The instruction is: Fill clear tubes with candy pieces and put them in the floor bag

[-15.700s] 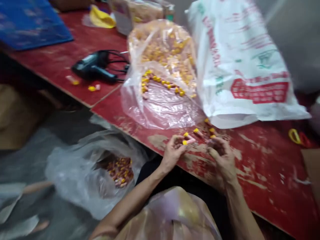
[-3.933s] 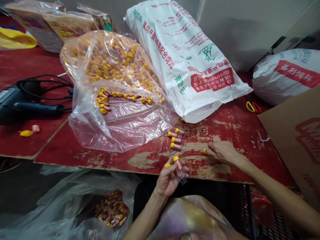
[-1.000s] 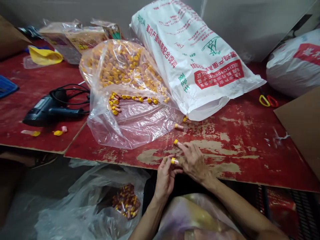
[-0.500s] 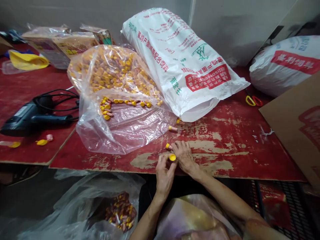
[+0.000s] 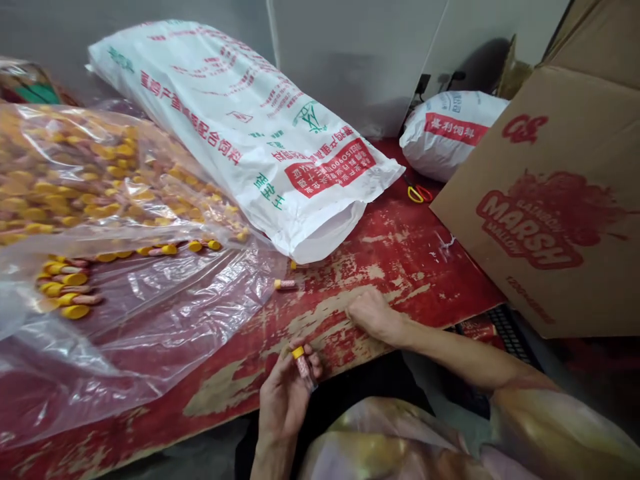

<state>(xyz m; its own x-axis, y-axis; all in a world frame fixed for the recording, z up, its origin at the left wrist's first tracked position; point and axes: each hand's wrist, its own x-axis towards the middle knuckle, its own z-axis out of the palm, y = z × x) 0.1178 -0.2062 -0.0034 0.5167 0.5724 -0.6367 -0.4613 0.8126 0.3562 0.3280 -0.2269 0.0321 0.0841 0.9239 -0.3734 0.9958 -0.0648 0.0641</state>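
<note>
Now a clear tube (image 5: 303, 366), yellow-capped over pinkish contents, lies across the left grip (image 5: 286, 395), its fingers half-curled around it; the right grip (image 5: 373, 316), beside it earlier, sits apart, curled, any contents hidden.

Garment (image 5: 390, 433), one: loose, softly sheened, blurred patches of yellow, lilac and pale pink. Right sleeve (image 5: 545, 420): matching pattern, wide, ending near elbow. Legwear (image 5: 385, 383): plain black. Left hand (image 5: 287, 393), right hand (image 5: 375, 317): bare, five-fingered.
</note>
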